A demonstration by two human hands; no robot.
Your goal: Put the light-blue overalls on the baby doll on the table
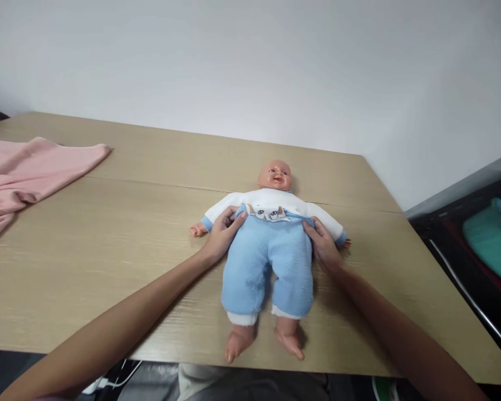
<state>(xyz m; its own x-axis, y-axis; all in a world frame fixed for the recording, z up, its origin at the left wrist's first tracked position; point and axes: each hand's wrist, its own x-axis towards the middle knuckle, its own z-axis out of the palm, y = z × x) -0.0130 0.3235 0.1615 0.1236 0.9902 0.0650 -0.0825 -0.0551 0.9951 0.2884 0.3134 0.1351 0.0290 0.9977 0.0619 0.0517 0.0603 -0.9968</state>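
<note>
A baby doll lies on its back on the table, head away from me and bare feet toward me. It wears a white top with blue cuffs and light blue fleece trousers with white hems. My left hand pinches the trousers' waistband at the doll's hip on the left. On the other side, my right hand grips the waistband between thumb and fingers. Between them, a printed animal face on the top shows partly above the waistband.
The wooden table has a seam running across it. A pink cloth lies crumpled at the left. Beyond the right edge are a teal item and a dark rack. A white cable hangs below the front edge.
</note>
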